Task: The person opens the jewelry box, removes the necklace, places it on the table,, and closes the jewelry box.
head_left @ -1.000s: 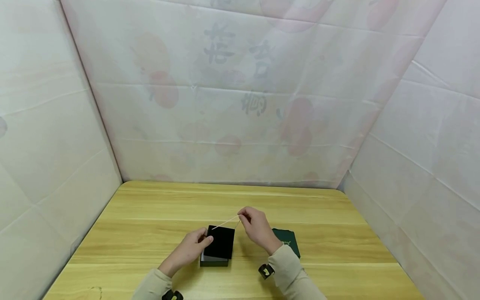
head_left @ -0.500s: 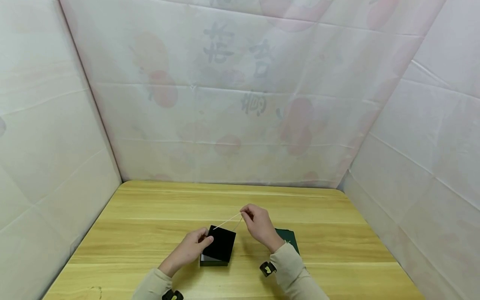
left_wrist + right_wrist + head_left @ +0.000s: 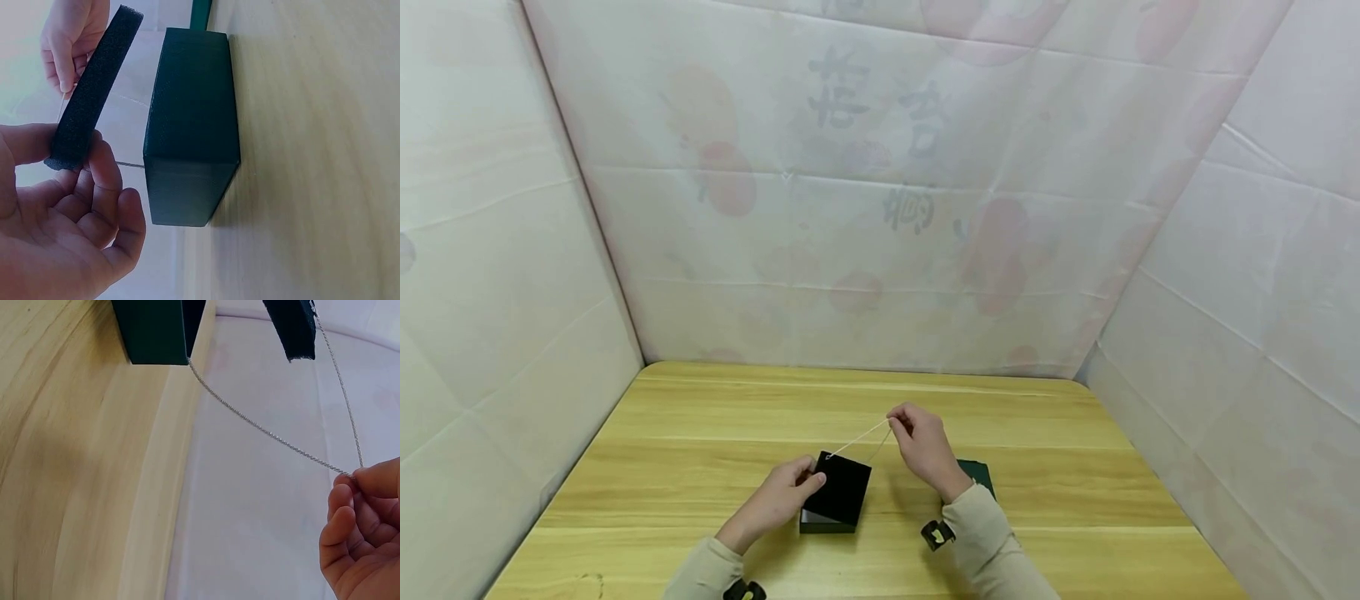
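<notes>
My left hand [image 3: 778, 496] pinches a black foam pad [image 3: 841, 490] by its left edge. The pad is tilted above a small dark green box [image 3: 190, 97] that stands on the table. Between the thumb and forefinger of my right hand [image 3: 923, 446] is a thin silver chain [image 3: 262, 430], raised to the right of the box. One strand climbs to the far corner of the foam pad, and the other drops to the rim of the box. The inside of the box is mostly hidden under the pad.
A dark green box lid [image 3: 976, 473] with gold lettering lies on the wooden table [image 3: 1075, 467], partly behind my right forearm. White cloth walls [image 3: 865, 250] rise behind the table and at both sides.
My right hand has moved up and slightly right, drawing the chain further out. The foam pad has turned and tilted a little; my left hand has stayed nearly in place.
</notes>
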The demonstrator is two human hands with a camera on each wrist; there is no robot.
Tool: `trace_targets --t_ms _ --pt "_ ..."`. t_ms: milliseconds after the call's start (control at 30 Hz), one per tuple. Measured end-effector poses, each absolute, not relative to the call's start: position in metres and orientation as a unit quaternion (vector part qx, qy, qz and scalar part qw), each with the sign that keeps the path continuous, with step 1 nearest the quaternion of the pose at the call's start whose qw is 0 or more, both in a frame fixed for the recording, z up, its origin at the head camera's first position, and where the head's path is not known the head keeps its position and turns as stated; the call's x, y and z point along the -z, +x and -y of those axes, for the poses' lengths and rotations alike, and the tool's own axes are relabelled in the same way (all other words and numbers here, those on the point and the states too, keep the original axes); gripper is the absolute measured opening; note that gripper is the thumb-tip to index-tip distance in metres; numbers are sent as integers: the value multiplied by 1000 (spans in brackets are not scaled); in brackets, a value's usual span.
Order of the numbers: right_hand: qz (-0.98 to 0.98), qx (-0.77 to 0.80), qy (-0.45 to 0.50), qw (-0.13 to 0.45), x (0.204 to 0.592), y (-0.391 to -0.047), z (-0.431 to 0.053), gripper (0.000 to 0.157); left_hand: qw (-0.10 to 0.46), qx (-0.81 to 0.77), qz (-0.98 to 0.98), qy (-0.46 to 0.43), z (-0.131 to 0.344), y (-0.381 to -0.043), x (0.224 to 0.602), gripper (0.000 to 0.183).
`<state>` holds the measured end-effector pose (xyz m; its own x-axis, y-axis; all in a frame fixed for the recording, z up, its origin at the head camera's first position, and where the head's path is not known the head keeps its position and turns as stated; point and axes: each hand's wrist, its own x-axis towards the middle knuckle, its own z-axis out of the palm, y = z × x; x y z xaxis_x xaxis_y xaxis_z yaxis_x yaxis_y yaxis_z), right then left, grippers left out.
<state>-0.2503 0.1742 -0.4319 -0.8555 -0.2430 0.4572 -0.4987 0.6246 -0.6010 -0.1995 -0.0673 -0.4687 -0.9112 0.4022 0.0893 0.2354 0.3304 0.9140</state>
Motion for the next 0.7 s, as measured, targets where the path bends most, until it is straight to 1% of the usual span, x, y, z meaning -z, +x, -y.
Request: trace_targets --t_ms 267,467,700 --pt "878 -393 199 188 430 -254 -184 8 65 -543 -814 197 69 -201 473 29" --pt "878 -391 194 197 428 -255 -191 10 67 -544 -814 194 69 -200 470 28" --pt "881 -396 161 204 424 -257 -198 10 71 -545 -813 194 70 -200 471 30"
